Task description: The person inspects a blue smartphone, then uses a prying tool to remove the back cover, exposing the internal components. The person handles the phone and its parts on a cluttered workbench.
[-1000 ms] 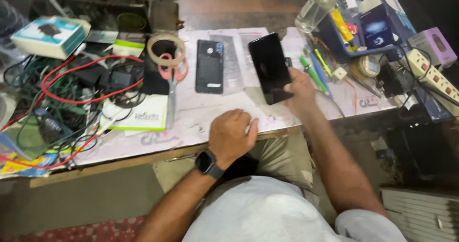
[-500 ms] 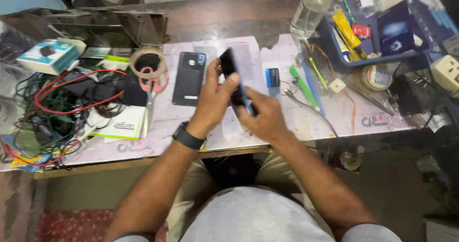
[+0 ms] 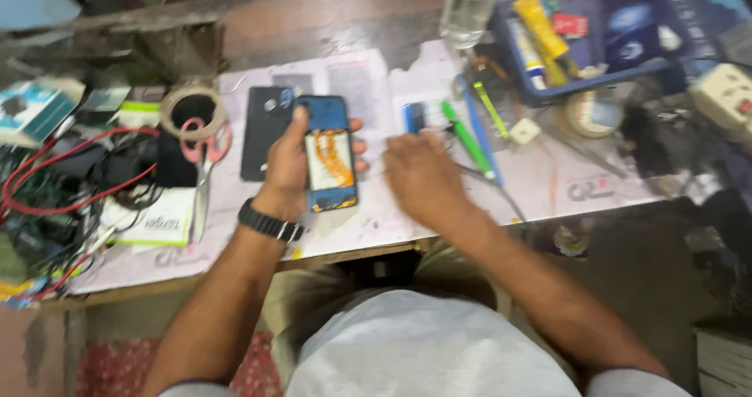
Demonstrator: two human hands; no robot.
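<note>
Centrally, the left hand (image 3: 288, 170) grips an opened phone (image 3: 330, 154) with a blue frame, its back removed so that a pale inner plate and an orange ribbon strip show; the thumb lies along one long edge and fingertips wrap the other, holding the phone just above the paper-covered table (image 3: 548, 185). A dark wristwatch (image 3: 270, 223) sits on that wrist. The right hand (image 3: 423, 174) hovers palm down over the paper, just beside the phone; its fingers are blurred and turned away from the camera, so whether they pinch anything cannot be told. Beyond its fingertips lies a small blue object (image 3: 413, 117), too smeared to identify. A dark back cover (image 3: 265, 130) rests flat to the left of the held phone, partly hidden by the left hand. Further left are a roll of tape (image 3: 190, 108), pink-handled scissors (image 3: 205, 150) and a tangle of red and black cables (image 3: 70, 185), the latter cut off by the frame edge. To the right lie a green pen (image 3: 467, 137) and a blue tool (image 3: 478, 142) side by side. A clear bottle (image 3: 468, 9) and a blue tray (image 3: 595, 72) of tubes at the top are cropped and indistinct. The person's torso hides the table's near edge.
</note>
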